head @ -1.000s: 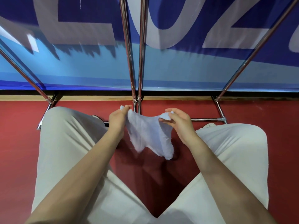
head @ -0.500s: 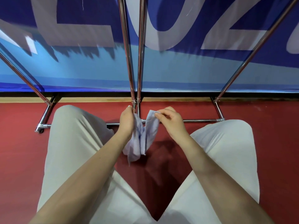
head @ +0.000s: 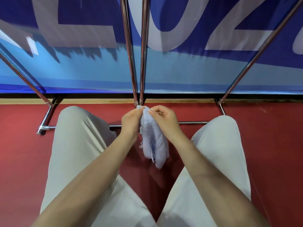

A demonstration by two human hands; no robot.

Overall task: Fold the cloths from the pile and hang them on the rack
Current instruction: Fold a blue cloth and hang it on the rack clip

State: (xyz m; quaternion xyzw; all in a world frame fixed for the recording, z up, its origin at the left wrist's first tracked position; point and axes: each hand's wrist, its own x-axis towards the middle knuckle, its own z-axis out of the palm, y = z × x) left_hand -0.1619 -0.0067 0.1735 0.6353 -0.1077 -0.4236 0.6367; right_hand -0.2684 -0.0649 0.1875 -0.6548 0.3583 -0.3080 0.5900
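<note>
— Where do I have the cloth (head: pixel 155 141)?

— Between my two hands, over the gap between my legs. My left hand (head: pixel 131 122) is on its left side, my right hand (head: pixel 165 120) on its right, both at its top edge; the rest hangs down.

— And the rack (head: pixel 141 63)?

— Right behind my hands. Its base bar lies across the floor (head: pixel 19 153) beyond my knees, and the banner (head: pixel 188 71) stands behind the rack.

Large pale-grey block characters on the dark-blue and light-blue fabric banner (head: pixel 180 69) from ten to two o'clock: "L" at eleven, then "0" or "O" (top cut off), then "Z" or "2" at one. Further character at two o'clock unreadable, cropped.
</note>
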